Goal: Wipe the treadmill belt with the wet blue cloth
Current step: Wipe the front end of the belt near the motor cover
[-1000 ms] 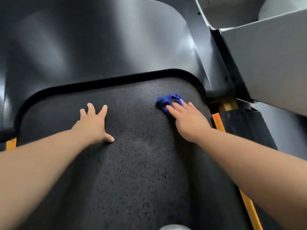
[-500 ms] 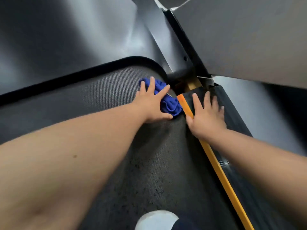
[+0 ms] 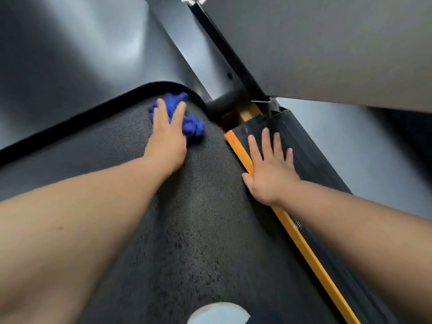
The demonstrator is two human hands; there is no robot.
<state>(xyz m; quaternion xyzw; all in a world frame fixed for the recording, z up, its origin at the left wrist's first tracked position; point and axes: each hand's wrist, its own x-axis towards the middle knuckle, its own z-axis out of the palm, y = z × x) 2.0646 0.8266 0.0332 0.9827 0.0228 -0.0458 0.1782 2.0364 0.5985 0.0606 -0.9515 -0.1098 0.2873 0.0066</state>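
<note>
— Since half a second ago the left hand [image 3: 167, 139] has slid the blue cloth [image 3: 192, 128] off the orange strip [image 3: 308, 256] and up toward the curved front corner of the treadmill belt [image 3: 198, 218]. A band of bare belt now lies between cloth and strip.

— And a full second ago?

— Then the right hand had the cloth, and the left lay flat on the belt. The cloth has changed hands.

— How does the left hand hold it now?

— Its fingers [image 3: 161, 108] are straight and a little spread, pressed down on top of the bunched cloth rather than curled round it. Cloth sticks out past the fingertips and to the right of the hand. The hand is slightly blurred.

— Where exactly is the cloth?

— On the belt, in its far right corner, just beside the black rim [image 3: 70, 122] where the belt runs under the dark cover [image 3: 81, 54].

— And the right hand?

— The right hand [image 3: 271, 169] has stayed palm down on the black ribbed side rail [image 3: 311, 150], fingers straight and apart, holding nothing. Its thumb side crosses the orange strip at the belt's edge.

— What else shows?

— A darker speckled patch lies on the belt nearer the person. A white shoe [image 3: 217, 314] tip sits at the bottom edge. A grey panel [image 3: 327, 43] fills the upper right, with grey floor [image 3: 374, 148] beyond the rail.
</note>
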